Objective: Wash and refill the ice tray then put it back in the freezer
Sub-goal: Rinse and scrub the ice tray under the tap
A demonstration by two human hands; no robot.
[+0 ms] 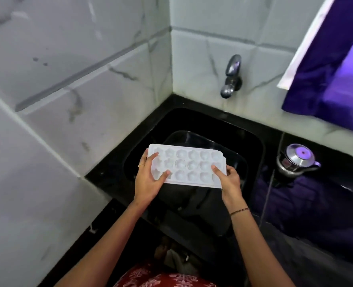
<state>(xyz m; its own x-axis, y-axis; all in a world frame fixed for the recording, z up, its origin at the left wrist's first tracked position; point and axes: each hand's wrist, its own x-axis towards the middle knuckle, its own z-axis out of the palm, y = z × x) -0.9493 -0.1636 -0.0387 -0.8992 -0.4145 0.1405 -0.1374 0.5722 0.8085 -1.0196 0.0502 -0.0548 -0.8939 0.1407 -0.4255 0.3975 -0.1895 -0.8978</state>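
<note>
From my remote feed: both hands were on the white ice tray (pixel 189 164), holding it over the black sink (pixel 252 139). Left hand (pixel 148 181) gripped the tray's left short end, fingers (pixel 153 156) curled over the top face and spread across the first column of cups, thumb near the front edge. Right hand (pixel 229 179) clamped the right front corner, thumb on top by the last column, remaining fingers wrapped under the rim. So both sets of fingers were closed on the tray, neither hanging free.

Tray sat roughly level between the two grips, cups facing up, long side running left to right. I couldn't tell from the feed whether the cups held ice or water.

Beyond the fingertips, the chrome tap (pixel 231 76) stuck out of the tiled wall (pixel 78 79), well apart from the tray, up and to the right of it. I saw no stream from it. Right of the right hand, a steel kettle (pixel 298 159) stood on the black counter (pixel 316 204). A ring showed on the left hand, a beaded bracelet (pixel 239 211) on the right wrist.
</note>
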